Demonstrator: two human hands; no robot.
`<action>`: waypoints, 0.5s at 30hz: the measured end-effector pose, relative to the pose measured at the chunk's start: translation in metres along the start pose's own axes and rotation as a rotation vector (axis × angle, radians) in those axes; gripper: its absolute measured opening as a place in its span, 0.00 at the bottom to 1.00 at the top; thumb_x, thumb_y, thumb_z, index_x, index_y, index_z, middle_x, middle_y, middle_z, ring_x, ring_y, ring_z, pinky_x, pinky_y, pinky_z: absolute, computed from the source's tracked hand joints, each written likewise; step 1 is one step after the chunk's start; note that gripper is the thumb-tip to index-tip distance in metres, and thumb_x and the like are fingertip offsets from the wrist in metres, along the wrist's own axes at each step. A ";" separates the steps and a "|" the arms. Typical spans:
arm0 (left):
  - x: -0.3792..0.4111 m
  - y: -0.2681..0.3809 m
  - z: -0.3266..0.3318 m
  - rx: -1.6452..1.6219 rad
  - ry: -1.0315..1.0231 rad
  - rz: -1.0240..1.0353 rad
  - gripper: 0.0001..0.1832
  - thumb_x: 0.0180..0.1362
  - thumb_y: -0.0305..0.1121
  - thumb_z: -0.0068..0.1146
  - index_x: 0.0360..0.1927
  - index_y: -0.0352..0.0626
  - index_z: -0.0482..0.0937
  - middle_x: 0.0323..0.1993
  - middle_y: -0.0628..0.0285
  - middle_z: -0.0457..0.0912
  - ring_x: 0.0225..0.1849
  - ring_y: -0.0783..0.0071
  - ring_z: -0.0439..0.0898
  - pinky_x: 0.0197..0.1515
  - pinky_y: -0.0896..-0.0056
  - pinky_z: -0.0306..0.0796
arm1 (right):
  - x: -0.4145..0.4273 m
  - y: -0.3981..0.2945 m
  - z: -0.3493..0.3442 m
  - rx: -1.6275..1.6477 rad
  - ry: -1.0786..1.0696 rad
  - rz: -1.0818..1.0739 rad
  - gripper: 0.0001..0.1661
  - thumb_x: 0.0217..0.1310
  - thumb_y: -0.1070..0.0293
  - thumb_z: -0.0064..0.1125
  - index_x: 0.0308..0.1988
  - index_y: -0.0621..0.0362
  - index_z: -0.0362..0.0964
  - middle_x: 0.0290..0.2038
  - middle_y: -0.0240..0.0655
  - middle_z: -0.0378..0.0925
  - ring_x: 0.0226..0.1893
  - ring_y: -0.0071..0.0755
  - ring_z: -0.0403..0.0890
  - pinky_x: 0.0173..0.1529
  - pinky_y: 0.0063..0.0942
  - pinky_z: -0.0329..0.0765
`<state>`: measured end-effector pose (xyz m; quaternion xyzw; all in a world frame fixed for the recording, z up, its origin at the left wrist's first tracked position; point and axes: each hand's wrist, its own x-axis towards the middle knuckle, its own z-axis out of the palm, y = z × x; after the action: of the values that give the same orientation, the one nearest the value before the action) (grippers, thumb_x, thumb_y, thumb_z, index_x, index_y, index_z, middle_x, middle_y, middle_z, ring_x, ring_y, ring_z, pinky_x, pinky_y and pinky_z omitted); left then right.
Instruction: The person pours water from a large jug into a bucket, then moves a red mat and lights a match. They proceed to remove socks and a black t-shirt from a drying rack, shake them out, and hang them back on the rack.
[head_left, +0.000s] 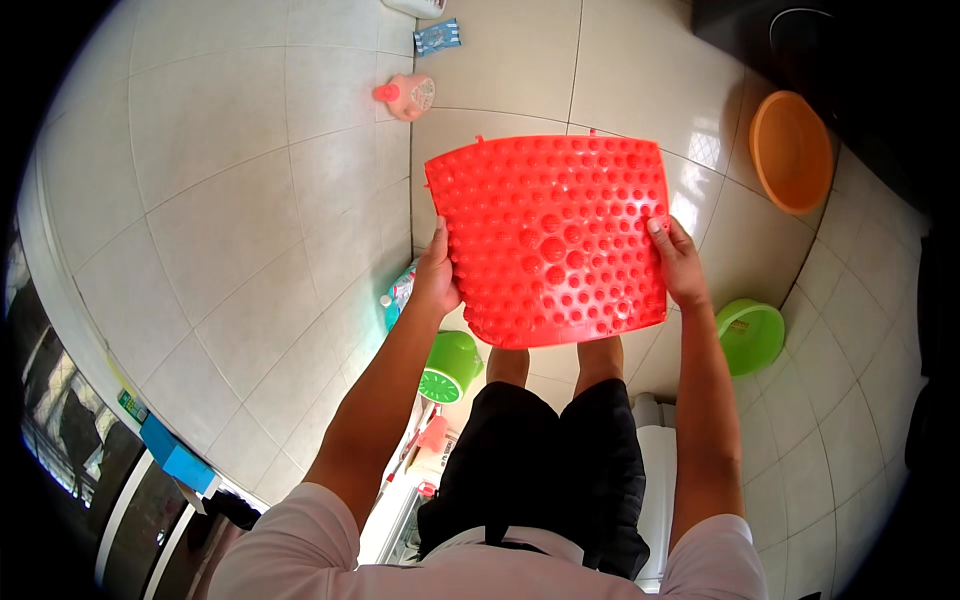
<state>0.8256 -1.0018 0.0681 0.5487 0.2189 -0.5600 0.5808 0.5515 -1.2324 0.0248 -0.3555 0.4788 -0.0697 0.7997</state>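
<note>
Both of my hands hold up a red plastic acupressure mat (495, 217) covered in round nubs, with several larger ones near its middle. My left hand (437, 274) grips its left edge, thumb lying along the rim. On the opposite edge my right hand (681, 259) pinches the mat, thumb on the nubbed face and fingers behind. The sheet bows a little and its lower left corner curls. It hangs in front of my legs and hides part of the floor.
Along the left wall stand a pink jug (409, 97), a blue packet (437, 37), a teal bottle (396, 300) and a green plastic container (450, 364). On the right are an orange basin (791, 154) and a green basin (752, 341). Light tiles (499, 82) cover the floor.
</note>
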 end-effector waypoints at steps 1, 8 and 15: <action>-0.008 0.007 0.017 -0.035 -0.037 -0.001 0.40 0.62 0.63 0.53 0.68 0.44 0.65 0.63 0.59 0.74 0.63 0.66 0.73 0.63 0.56 0.70 | 0.000 0.005 0.005 -0.049 0.023 0.016 0.21 0.74 0.55 0.51 0.52 0.63 0.73 0.42 0.29 0.80 0.38 0.17 0.79 0.45 0.20 0.77; -0.027 -0.014 0.048 -0.200 -0.142 -0.196 0.36 0.62 0.62 0.55 0.64 0.47 0.72 0.61 0.62 0.76 0.60 0.66 0.76 0.62 0.58 0.71 | -0.011 0.040 0.078 -0.063 -0.045 -0.104 0.27 0.75 0.50 0.47 0.57 0.63 0.71 0.43 0.28 0.79 0.41 0.20 0.75 0.48 0.21 0.73; -0.010 -0.053 -0.094 -0.112 0.274 -0.052 0.29 0.67 0.56 0.51 0.61 0.44 0.72 0.56 0.64 0.79 0.56 0.69 0.78 0.59 0.58 0.73 | 0.016 0.058 0.048 -0.144 0.131 0.135 0.24 0.71 0.55 0.55 0.51 0.67 0.73 0.37 0.30 0.79 0.35 0.18 0.74 0.41 0.20 0.73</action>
<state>0.8097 -0.9022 0.0279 0.5809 0.3412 -0.4818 0.5604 0.5862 -1.1733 -0.0097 -0.3737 0.5566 -0.0040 0.7419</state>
